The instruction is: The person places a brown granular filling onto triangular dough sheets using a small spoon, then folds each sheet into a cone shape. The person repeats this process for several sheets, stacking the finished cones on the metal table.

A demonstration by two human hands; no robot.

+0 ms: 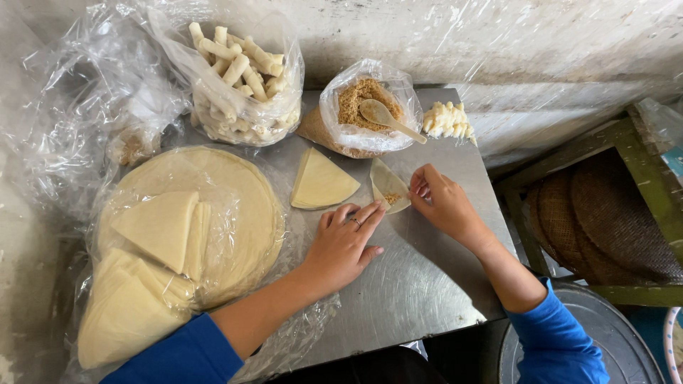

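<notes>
A small wedge of dough wrapper [389, 186] lies flat on the steel table [420, 284], a pinch of brown crumbly filling showing at its lower middle. The left hand [341, 245] lies flat and spread, fingertips pressing the wrapper's lower left edge. The right hand [445, 203] comes in from the other side, fingers curled loosely and touching the wrapper's right edge; neither hand grips anything. Just left of the wrapper sits a stack of cut wedges [321, 181]. Behind it, an open bag of brown filling [363, 107] with a wooden spoon [388, 117] resting in it. Right of that bag, a little heap of finished rolls [447, 119]. Farther left, a bigger bag of rolls [238, 78], and round wrapper sheets [235, 213] on plastic film.
</notes>
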